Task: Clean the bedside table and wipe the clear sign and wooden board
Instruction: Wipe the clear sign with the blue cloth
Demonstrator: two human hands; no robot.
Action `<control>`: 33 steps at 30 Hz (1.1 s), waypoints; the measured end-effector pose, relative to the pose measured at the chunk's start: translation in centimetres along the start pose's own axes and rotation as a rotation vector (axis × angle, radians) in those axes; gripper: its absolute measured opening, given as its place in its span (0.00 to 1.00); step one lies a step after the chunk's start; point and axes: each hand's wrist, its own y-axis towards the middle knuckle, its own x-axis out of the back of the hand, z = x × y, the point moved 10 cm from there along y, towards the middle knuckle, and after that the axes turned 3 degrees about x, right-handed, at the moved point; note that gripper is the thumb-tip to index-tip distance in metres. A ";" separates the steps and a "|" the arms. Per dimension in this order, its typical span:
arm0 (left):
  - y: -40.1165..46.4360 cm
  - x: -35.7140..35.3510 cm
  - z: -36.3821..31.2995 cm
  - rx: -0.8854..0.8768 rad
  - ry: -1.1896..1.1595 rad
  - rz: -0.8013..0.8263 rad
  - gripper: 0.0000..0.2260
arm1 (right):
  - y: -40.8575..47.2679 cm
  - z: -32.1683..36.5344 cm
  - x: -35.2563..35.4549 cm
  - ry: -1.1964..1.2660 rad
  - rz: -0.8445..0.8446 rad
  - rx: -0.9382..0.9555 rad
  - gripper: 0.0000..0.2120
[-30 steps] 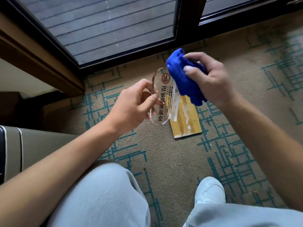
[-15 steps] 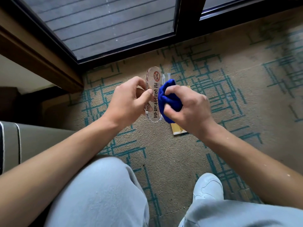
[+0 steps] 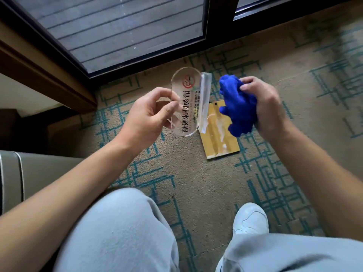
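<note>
My left hand (image 3: 147, 116) pinches the left edge of a clear oval sign (image 3: 186, 103) with black lettering and a red no-smoking symbol, holding it above the carpet. My right hand (image 3: 267, 108) is closed around a bunched blue cloth (image 3: 236, 107), a short gap to the right of the sign and not touching it. Below them a yellow wooden board (image 3: 218, 134) lies flat on the carpet, with pale streaks on its surface; the cloth and sign cover its upper part.
A dark-framed glass door (image 3: 121, 30) runs across the top. A wooden ledge (image 3: 39, 65) and a grey cushioned seat (image 3: 35, 173) are at the left. My knees in light trousers and a white shoe (image 3: 251, 218) fill the bottom over patterned carpet (image 3: 196, 183).
My right hand pressed the blue cloth against the sign half a second ago; it has since pulled away to the right. The sign has turned its face more toward me.
</note>
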 end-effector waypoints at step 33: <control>-0.2 0.0 -1.7 0.006 -0.216 -0.100 0.20 | -2.3 -3.7 -6.0 0.268 0.344 -0.166 0.23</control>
